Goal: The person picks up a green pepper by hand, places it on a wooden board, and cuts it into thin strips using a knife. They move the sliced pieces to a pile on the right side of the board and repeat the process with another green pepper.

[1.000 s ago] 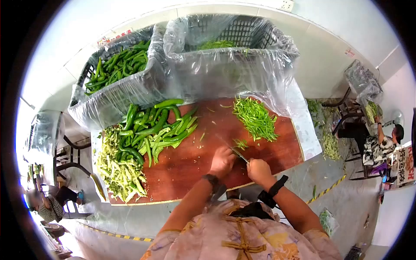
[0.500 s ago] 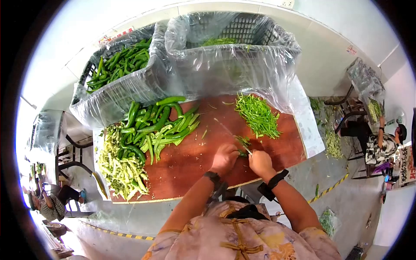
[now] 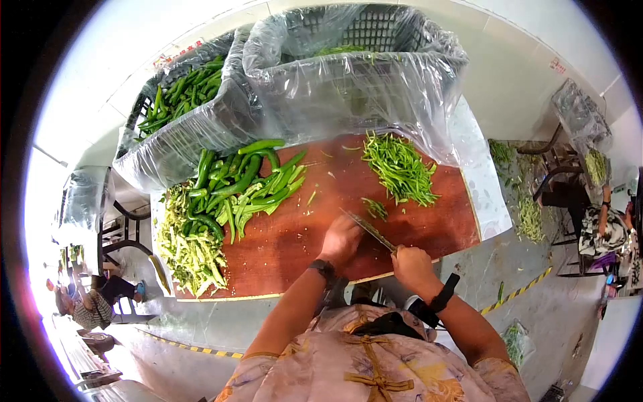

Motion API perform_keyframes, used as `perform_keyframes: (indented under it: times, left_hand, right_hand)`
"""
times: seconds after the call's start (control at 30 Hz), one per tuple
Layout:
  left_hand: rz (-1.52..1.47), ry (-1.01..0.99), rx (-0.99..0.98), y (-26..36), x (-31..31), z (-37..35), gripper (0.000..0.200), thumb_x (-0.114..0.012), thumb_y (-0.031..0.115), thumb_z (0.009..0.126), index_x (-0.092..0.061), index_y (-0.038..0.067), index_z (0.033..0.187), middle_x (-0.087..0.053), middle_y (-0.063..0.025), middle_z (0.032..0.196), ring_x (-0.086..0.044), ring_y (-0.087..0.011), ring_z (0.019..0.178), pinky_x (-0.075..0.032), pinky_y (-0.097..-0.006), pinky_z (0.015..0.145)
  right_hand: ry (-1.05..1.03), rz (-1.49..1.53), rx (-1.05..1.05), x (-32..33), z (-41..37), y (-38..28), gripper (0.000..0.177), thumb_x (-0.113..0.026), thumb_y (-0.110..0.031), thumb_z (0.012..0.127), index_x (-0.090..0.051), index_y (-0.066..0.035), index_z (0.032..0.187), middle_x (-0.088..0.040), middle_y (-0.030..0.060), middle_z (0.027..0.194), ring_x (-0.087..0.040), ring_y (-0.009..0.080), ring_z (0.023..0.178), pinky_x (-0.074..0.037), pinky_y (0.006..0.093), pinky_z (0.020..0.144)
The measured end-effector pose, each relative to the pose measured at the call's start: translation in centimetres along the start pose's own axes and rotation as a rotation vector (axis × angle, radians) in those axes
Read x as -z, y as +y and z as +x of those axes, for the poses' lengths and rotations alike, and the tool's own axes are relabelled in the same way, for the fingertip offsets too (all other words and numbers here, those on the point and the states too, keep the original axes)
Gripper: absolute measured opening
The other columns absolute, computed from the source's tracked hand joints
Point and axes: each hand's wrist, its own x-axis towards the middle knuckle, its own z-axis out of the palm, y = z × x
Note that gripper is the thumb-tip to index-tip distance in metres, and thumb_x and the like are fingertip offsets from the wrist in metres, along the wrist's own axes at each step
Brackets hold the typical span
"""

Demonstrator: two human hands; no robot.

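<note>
My right hand (image 3: 413,268) is wrapped round the handle of a knife (image 3: 370,230), whose blade points up and left across the board. My left hand (image 3: 342,238) rests on the board with curled fingers close beside the blade; whatever they hold is hidden. A small bunch of sliced green pepper (image 3: 375,209) lies just beyond the blade. Further back is a larger heap of green pepper strips (image 3: 400,169). Left of my hands lie whole green peppers (image 3: 231,181), halved pepper pieces (image 3: 268,194) and a pile of pale pepper cores and seeds (image 3: 191,258).
The reddish-brown board (image 3: 288,251) carries all of this. Behind it stand two plastic-lined crates: the left crate (image 3: 181,144) holds whole peppers, the right crate (image 3: 355,84) some green strips. One person (image 3: 603,228) sits at far right, another person (image 3: 87,308) at far left.
The knife has swung from near my left fingers to lie slanted in fuller view. My right hand has moved slightly right and down, and the small sliced bunch now lies apart from the blade.
</note>
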Motion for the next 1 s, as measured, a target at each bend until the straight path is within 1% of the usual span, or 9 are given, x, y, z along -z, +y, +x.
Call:
perform_keyframes:
  times: [0.07,0.1,0.17,0.27,0.5,0.6,0.67,0.83,1.0]
  left_hand:
    - [0.034,-0.114,0.055,-0.7,-0.3,-0.3,0.027,-0.062,0.0,0.067,-0.065,0.007,0.092,-0.061,-0.0088,0.095,-0.057,-0.0309,0.093,-0.046,-0.0406,0.081]
    - [0.027,-0.114,0.054,-0.5,-0.2,0.0,0.027,-0.062,0.0,0.067,-0.065,0.007,0.092,-0.061,-0.0088,0.095,-0.057,-0.0309,0.093,-0.046,-0.0406,0.081]
    - [0.005,-0.045,0.017,-0.1,0.0,0.4,0.014,-0.06,0.001,0.067,-0.061,0.006,0.08,-0.058,-0.0101,0.09,-0.055,-0.0313,0.084,-0.046,-0.0416,0.071]
    - [0.018,-0.029,0.012,-0.6,-0.3,0.1,0.014,-0.061,0.002,0.067,-0.061,0.006,0.08,-0.058,-0.0094,0.089,-0.055,-0.0309,0.083,-0.046,-0.0411,0.07]
    - [-0.022,-0.013,-0.008,-0.7,0.3,0.4,0.015,-0.059,0.002,0.069,-0.062,0.008,0.082,-0.059,-0.0079,0.09,-0.055,-0.0306,0.084,-0.047,-0.0405,0.071]
    - [0.012,-0.045,0.036,-0.2,-0.2,0.2,0.014,-0.059,0.002,0.069,-0.062,0.007,0.082,-0.059,-0.0078,0.09,-0.055,-0.0303,0.083,-0.047,-0.04,0.071]
    - [-0.023,0.054,-0.022,-0.7,-0.6,0.2,0.01,-0.059,0.002,0.069,-0.06,0.006,0.078,-0.058,-0.0077,0.088,-0.055,-0.0297,0.082,-0.046,-0.0395,0.07]
    - [-0.047,0.005,0.005,-0.4,-0.2,0.4,0.007,-0.059,0.002,0.069,-0.059,0.005,0.076,-0.057,-0.008,0.087,-0.054,-0.0294,0.082,-0.046,-0.0396,0.069]
    - [-0.05,-0.01,-0.002,-1.5,-0.6,-0.2,0.008,-0.06,0.004,0.07,-0.061,0.005,0.077,-0.058,-0.0073,0.086,-0.055,-0.0286,0.084,-0.046,-0.0396,0.072]
  right_hand:
    - [-0.009,-0.004,-0.012,0.4,0.0,-0.1,0.02,-0.056,-0.019,0.084,-0.058,0.0,0.079,-0.06,0.0223,0.067,-0.061,0.0401,0.065,-0.049,0.0493,0.06]
    - [-0.023,-0.007,0.02,0.7,0.0,-0.3,0.02,-0.056,-0.019,0.084,-0.058,0.0,0.079,-0.06,0.0225,0.067,-0.061,0.0401,0.065,-0.049,0.0494,0.06]
    - [-0.046,-0.014,0.051,0.8,0.2,-0.3,0.02,-0.055,-0.019,0.084,-0.058,0.001,0.079,-0.06,0.0227,0.067,-0.061,0.0401,0.065,-0.049,0.0495,0.06]
    - [-0.101,-0.02,0.002,0.4,1.0,-0.1,0.02,-0.054,-0.018,0.085,-0.057,0.001,0.079,-0.06,0.0229,0.067,-0.06,0.0406,0.065,-0.048,0.0499,0.06]
    - [-0.074,-0.004,-0.003,-1.3,4.3,-1.2,0.022,-0.054,-0.019,0.085,-0.058,0.002,0.081,-0.06,0.0233,0.067,-0.06,0.042,0.065,-0.047,0.051,0.059]
    - [-0.043,-0.043,0.008,-1.1,3.7,-1.3,0.023,-0.054,-0.02,0.085,-0.058,0.002,0.08,-0.06,0.0233,0.067,-0.06,0.0422,0.065,-0.048,0.0506,0.059]
    - [-0.013,-0.071,0.037,-0.8,3.5,-1.8,0.023,-0.054,-0.02,0.085,-0.059,0.001,0.079,-0.06,0.0232,0.067,-0.06,0.0423,0.065,-0.049,0.0504,0.06]
    - [-0.071,-0.069,-0.024,-0.5,1.4,-1.3,0.022,-0.054,-0.02,0.084,-0.06,0.0,0.075,-0.061,0.0235,0.068,-0.06,0.0422,0.065,-0.049,0.0503,0.06]
    - [0.071,-0.111,0.064,-2.7,7.7,-2.4,0.022,-0.055,-0.02,0.084,-0.06,-0.001,0.075,-0.061,0.0225,0.067,-0.061,0.041,0.064,-0.05,0.0492,0.059]
